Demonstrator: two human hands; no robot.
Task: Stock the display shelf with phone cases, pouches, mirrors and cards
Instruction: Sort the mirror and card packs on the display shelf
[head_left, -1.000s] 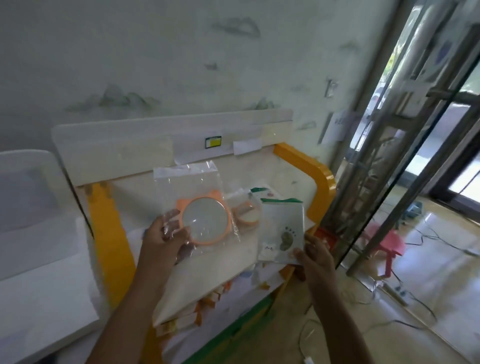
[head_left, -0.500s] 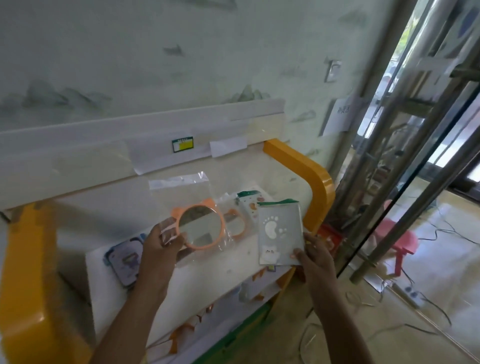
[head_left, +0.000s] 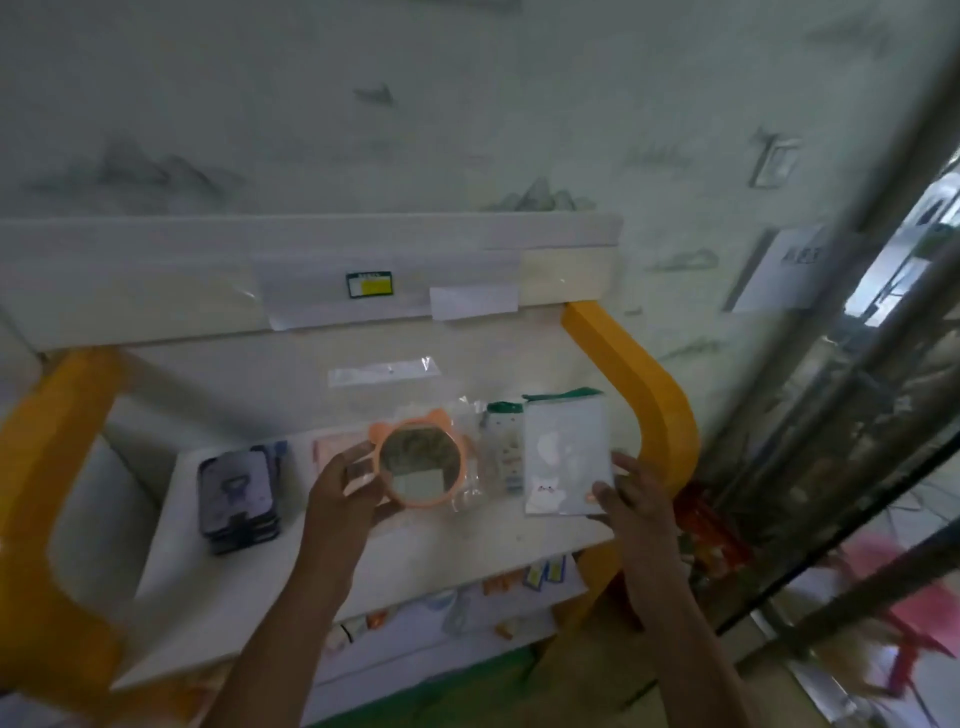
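My left hand (head_left: 340, 493) pinches the round orange-framed mirror with small ears, sealed in a clear plastic bag (head_left: 418, 460), thumb under and fingers curled at its left rim, above the middle of the white shelf board (head_left: 415, 566). My right hand (head_left: 631, 499) grips the lower right corner of the flat pale card pack with a green header and cat print (head_left: 566, 457), near the shelf's right edge by the orange side frame (head_left: 660, 395).

Risk, as I judge it: the slick bag could slide through that light pinch, dropping the mirror onto the 1 stack of dark phone cases (head_left: 236, 499) at the left end. The pack, held by 1 corner, may flop onto the neighbouring packets.

Against 0.5 s ago, both items sit lower and closer to the shelf, and the view has tipped down, showing the case stack fully.
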